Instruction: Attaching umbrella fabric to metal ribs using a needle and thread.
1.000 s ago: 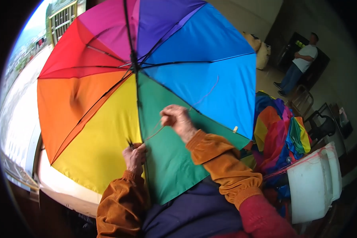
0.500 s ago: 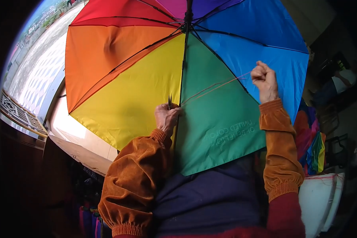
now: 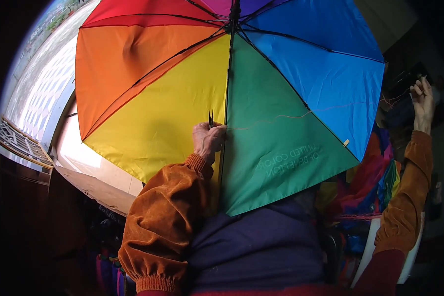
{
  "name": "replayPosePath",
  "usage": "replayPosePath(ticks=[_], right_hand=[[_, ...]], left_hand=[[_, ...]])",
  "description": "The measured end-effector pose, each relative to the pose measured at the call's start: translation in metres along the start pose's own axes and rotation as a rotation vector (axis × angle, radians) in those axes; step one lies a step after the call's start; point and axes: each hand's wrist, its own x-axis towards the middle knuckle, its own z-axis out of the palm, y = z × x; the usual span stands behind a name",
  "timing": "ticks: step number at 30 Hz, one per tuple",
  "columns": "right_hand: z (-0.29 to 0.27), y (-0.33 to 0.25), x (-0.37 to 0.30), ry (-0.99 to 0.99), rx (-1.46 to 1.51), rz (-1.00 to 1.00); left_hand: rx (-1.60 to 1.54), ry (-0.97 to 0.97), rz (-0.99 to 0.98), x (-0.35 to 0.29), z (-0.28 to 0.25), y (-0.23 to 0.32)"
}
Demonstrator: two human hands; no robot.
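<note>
An open rainbow umbrella (image 3: 276,84) is spread before me, its inner side with black ribs facing me. My left hand (image 3: 208,141) is closed at the rib (image 3: 226,93) between the yellow and green panels. Two dark pointed blades of thread snips (image 3: 211,120) stick up from its fingers; the handle is hidden. A thin reddish thread (image 3: 279,116) runs slackly from beside the left fingertips across the green and blue panels. Far to the right, beyond the umbrella's edge, my right hand (image 3: 422,101) pinches the thread's other end, its arm stretched out.
Colourful fabric (image 3: 362,190) lies in a heap at the right, under the umbrella's edge. Near my right forearm is a white board (image 3: 413,254). A metal grille (image 3: 24,148) and a sunlit tiled surface (image 3: 98,165) are at the left. More folded fabric (image 3: 108,274) sits low at the left.
My right hand has moved far right, past the umbrella's edge, drawing out a longer, slacker thread. The left hand stays at the rib. The umbrella has shifted slightly.
</note>
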Motion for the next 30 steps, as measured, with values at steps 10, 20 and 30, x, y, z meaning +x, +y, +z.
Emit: replayPosePath(ticks=[10,20,30], right_hand=[[0.267,0.15,-0.25,-0.868,0.087,0.751],[0.068,0.095,-0.07,-0.41,0.174,0.265],[-0.065,0.017,-0.007,0.251,-0.221,-0.101]], left_hand=[[-0.211,-0.089,-0.101,0.003,-0.005,-0.002],[-0.011,-0.036,-0.068,0.0,0.004,0.005],[-0.041,-0.074,-0.043,-0.003,0.001,0.004]])
